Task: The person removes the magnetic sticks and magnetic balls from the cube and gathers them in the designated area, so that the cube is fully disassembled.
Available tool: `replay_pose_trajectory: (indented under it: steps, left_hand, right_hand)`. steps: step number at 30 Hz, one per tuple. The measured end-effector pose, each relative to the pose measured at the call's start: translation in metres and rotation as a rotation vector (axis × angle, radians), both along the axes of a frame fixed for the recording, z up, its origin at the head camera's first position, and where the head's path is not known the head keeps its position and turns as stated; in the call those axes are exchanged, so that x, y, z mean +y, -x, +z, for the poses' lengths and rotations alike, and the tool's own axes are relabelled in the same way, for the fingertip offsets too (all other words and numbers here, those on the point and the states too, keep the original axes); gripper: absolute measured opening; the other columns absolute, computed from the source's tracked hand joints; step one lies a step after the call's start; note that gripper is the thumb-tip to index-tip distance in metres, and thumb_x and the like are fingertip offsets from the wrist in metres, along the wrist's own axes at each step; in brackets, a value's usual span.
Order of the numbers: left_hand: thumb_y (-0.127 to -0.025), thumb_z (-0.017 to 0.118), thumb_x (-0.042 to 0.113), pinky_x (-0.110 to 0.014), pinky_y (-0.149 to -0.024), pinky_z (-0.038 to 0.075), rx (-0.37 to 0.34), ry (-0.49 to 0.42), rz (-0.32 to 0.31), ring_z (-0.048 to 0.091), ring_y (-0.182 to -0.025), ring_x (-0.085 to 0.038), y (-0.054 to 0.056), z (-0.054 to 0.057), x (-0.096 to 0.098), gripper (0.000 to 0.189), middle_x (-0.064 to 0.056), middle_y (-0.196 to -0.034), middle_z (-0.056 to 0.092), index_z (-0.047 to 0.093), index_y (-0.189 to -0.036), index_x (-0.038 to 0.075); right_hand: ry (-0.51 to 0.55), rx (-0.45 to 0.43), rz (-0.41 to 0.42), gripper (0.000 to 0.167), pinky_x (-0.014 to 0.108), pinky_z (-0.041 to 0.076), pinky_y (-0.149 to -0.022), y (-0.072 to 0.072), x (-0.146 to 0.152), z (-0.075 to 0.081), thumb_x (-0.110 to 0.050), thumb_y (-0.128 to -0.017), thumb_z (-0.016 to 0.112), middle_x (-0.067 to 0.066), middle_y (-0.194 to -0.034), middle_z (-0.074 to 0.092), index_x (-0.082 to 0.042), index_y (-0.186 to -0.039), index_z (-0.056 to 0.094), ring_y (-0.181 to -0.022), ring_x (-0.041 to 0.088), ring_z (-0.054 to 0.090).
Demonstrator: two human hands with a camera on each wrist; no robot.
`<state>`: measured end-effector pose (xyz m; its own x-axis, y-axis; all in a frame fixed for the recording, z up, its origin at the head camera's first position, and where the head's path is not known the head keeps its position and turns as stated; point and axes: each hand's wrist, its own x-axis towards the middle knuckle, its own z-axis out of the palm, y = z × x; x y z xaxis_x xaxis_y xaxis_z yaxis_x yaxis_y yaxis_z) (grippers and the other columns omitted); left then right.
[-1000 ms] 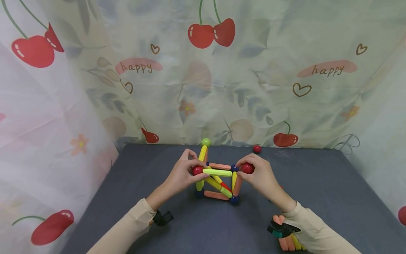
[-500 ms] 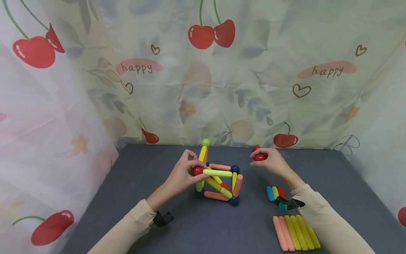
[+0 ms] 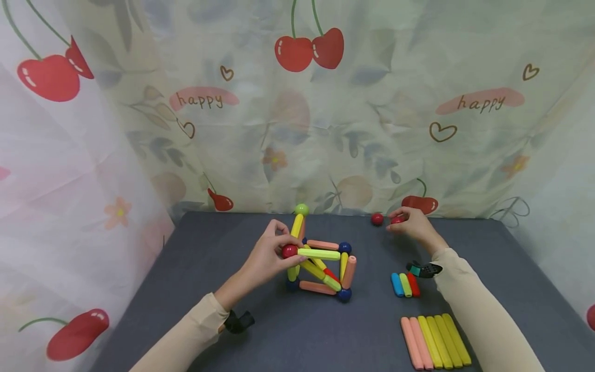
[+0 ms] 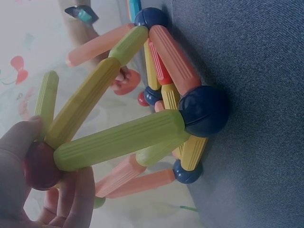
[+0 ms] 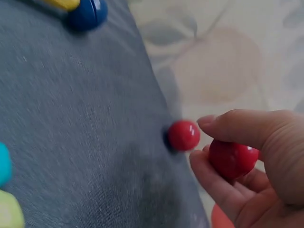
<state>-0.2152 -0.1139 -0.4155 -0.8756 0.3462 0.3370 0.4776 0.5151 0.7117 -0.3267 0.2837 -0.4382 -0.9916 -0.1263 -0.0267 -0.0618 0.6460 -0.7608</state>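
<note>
My left hand (image 3: 267, 253) pinches a red ball (image 3: 289, 251) at the front upper left of a frame of magnetic sticks and balls. From that ball a light green stick (image 3: 318, 253) extends right, and yellow-and-green sticks (image 4: 85, 102) slope down to dark blue balls (image 4: 205, 111) on the table. A green ball (image 3: 301, 209) tops the frame's rear. At the table's back, right of the frame, my right hand (image 3: 417, 227) holds another red ball (image 5: 233, 159) between thumb and fingers. A loose red ball (image 5: 184, 135) lies just left of its fingertips.
Short blue, green and red sticks (image 3: 405, 285) lie at the right of the dark table (image 3: 223, 227). Nearer the front is a row of longer pink and yellow sticks (image 3: 435, 342). A patterned cloth (image 3: 297, 144) rises behind the table's back edge.
My right hand has moved away from the frame's right side to the back right, carrying its red ball past the loose one. My left hand keeps its grip in the same place.
</note>
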Motion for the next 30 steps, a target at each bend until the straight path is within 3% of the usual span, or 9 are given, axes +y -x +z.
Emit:
replay_pose_trajectory:
  steps: [6,13,20,30]
  left_hand:
    - [-0.079,0.084,0.024,-0.017,-0.066,0.055,-0.009,-0.015,-0.006,0.057,-0.083,-0.016,0.0,0.0,0.0,0.021,-0.004,-0.108,0.039,0.075,-0.097,0.018]
    - [-0.078,0.085,0.026,-0.016,-0.067,0.055,-0.01,-0.015,0.002,0.056,-0.084,-0.016,0.001,0.0,-0.001,0.022,-0.003,-0.108,0.04,0.075,-0.097,0.019]
    - [-0.078,0.085,0.024,-0.016,-0.067,0.055,-0.009,-0.023,-0.001,0.056,-0.086,-0.016,0.001,0.0,-0.001,0.022,-0.003,-0.108,0.04,0.075,-0.097,0.019]
    - [-0.078,0.085,0.025,-0.017,-0.067,0.055,-0.003,-0.007,0.003,0.057,-0.081,-0.015,0.001,-0.001,-0.001,0.022,-0.003,-0.108,0.04,0.075,-0.098,0.019]
  right_hand:
    - [0.001,0.006,-0.042,0.046,0.027,0.053,-0.075,0.011,0.007,-0.008,-0.019,-0.088,0.075,0.02,-0.111,0.064,0.003,-0.124,0.059,-0.086,0.016,0.059]
    - [-0.008,0.066,-0.069,0.046,0.023,0.051,-0.072,0.023,0.008,-0.024,-0.017,-0.086,0.076,0.023,-0.112,0.067,0.001,-0.127,0.063,-0.084,0.016,0.06]
    - [-0.055,0.069,-0.104,0.043,0.029,0.043,-0.079,0.024,0.007,-0.037,-0.015,-0.085,0.076,0.026,-0.115,0.066,0.002,-0.123,0.064,-0.098,0.03,0.058]
    - [-0.052,0.056,-0.11,0.044,0.031,0.042,-0.081,0.023,0.005,-0.039,-0.013,-0.085,0.076,0.026,-0.119,0.065,0.001,-0.125,0.063,-0.102,0.032,0.057]
